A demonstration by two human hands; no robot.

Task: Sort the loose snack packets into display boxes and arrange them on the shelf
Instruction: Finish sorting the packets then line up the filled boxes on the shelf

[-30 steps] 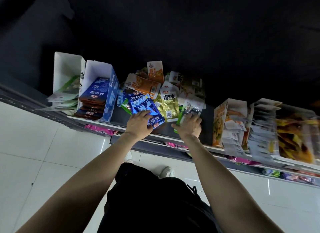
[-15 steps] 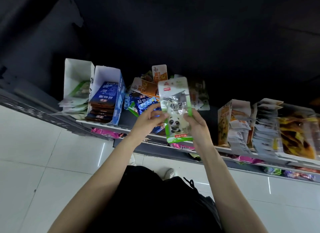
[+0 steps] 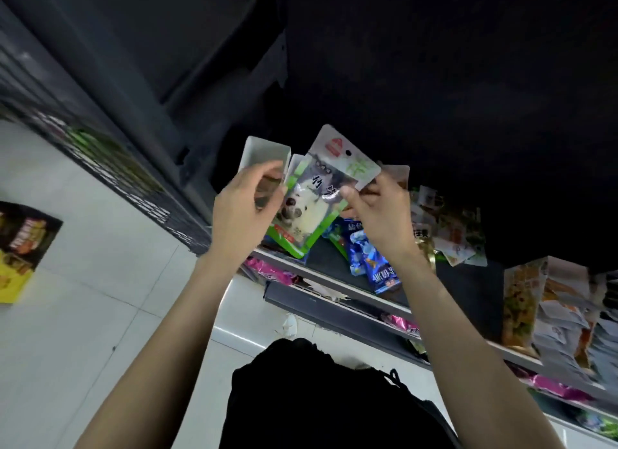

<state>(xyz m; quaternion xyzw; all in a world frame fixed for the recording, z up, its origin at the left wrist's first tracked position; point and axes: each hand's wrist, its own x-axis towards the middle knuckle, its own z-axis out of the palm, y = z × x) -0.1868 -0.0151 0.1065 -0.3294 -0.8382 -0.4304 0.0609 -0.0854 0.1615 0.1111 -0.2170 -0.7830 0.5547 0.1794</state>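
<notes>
Both hands grip the panda packet (image 3: 309,201) above the shelf (image 3: 337,283) front edge: left hand (image 3: 245,211) on its left side, right hand (image 3: 378,207) pinching near the top. White display box (image 3: 264,154) is just behind. Risk: a loose pinch could drop the slick packet.

Left hand (image 3: 245,211), right hand (image 3: 378,211), fingers curled.

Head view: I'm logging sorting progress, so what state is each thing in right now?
Panda packet: held up, tilted, off the shelf.
Right hand: pinches the panda packet.
Left hand: fingers curled at its left edge.
White display box: open-topped, behind the left hand.
Blue packets: loose on the shelf.
</notes>
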